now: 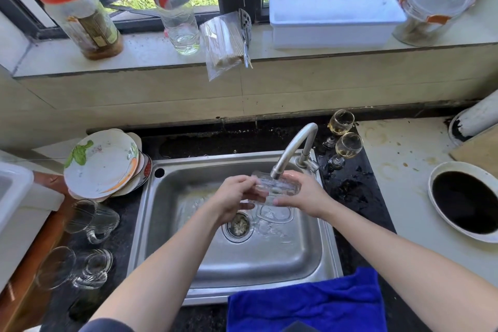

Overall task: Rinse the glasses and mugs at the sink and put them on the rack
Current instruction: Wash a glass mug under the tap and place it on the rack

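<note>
A clear, ribbed glass tumbler (280, 188) is held over the basin of the stainless-steel sink (188, 167), directly under the spout of the curved, matte-metal faucet (295, 147) mounted at the sink's back right corner. The tumbler is turned roughly on its side, and water is seen running over it. The left hand (234, 197) is curled round its left end, and the right hand (305, 197) is wrapped round its right end, so the tumbler is gripped by both.

A round, perforated drain strainer (238, 225) is set in the sink's smooth, brushed floor, below the hands; wet glints are seen just beside it.

On the dark speckled counter left of the sink, handled glass mugs (93, 219) are stood, thick-walled and transparent; behind them, at the sink's back left corner, a tilted stack of round ceramic plates (102, 162) is seen, painted with a green leaf and an orange band.

Just right of the faucet, at the sink's back right, two stemmed wine glasses (348, 145) are stood upright, a pale yellowish residue visible in their rounded bowls.

A plush blue cloth (307, 302) is draped over the sink's front rim, towards its right; well to the right of the sink, a white-rimmed oval bowl (442, 213) of dark liquid is set on a pale, stained surface.
</note>
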